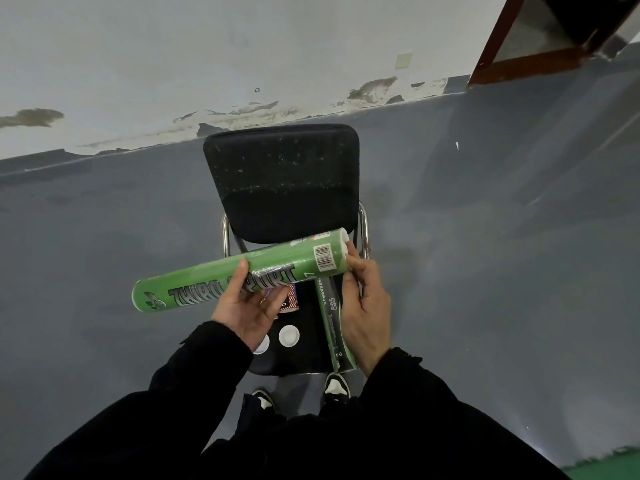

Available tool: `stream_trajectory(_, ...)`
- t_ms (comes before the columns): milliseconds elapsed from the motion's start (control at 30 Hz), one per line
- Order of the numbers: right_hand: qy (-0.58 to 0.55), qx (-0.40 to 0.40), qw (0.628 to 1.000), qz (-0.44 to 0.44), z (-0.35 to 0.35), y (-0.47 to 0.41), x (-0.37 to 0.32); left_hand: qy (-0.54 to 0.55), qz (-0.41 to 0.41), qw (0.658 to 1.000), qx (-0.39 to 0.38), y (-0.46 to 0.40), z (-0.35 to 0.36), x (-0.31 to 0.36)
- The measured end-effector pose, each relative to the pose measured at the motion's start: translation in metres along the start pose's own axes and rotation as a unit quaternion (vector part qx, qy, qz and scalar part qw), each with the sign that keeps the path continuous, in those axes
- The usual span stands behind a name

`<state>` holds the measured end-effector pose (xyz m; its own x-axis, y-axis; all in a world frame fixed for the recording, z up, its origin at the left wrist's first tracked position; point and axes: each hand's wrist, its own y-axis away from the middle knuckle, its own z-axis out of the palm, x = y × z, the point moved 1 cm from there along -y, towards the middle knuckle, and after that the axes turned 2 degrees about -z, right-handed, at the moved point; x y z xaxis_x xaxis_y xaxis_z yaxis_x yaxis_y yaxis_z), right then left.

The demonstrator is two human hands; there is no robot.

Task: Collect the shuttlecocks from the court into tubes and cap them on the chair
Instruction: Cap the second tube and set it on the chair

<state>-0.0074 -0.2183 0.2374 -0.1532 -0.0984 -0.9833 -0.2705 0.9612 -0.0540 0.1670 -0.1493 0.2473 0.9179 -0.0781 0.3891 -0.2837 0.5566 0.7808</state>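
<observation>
**Tube across the chair, cap end at my right**

I hold the tube [242,275] crosswise above the chair [280,181] seat. My left hand [247,306] grips its middle, fingers curled round it. My right hand [363,306] fingers touch its white-capped right end; pinching or pressing, I cannot tell. Below lie a second tube [332,327] and two caps [288,336]. Grey floor, scuffed wall behind.

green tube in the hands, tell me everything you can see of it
The green tube is a long cylinder, seemingly glossy printed cardboard, with large grey block lettering along its side and a white barcode label near its right end. It is held roughly level above the chair seat, right end tilted slightly up. The left hand grips its middle from below, thumb over the top. The right hand touches its white right end with its fingertips. The left end's state cannot be told.
</observation>
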Motion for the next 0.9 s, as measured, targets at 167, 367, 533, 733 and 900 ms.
stream_trajectory(167,0.057,-0.014,0.998,0.017,0.001,0.007,0.009,-0.012,0.020,1.000,0.008,0.003,-0.001,0.004)
stream_trajectory(367,-0.280,0.027,0.928,0.243,-0.010,-0.003,0.003,-0.008,0.009,1.000,0.009,0.004,-0.012,0.005)
stream_trajectory(533,-0.256,0.017,0.927,0.272,-0.018,-0.007,0.010,-0.028,0.010,0.999,0.019,-0.003,-0.021,0.003)
stream_trajectory(733,-0.128,-0.036,0.948,0.288,-0.001,0.001,0.031,-0.068,0.026,0.996,0.046,-0.016,-0.025,-0.017)
stream_trajectory(900,-0.069,-0.082,0.935,0.339,-0.026,0.005,0.049,-0.163,0.012,0.985,0.056,-0.027,-0.044,-0.015)
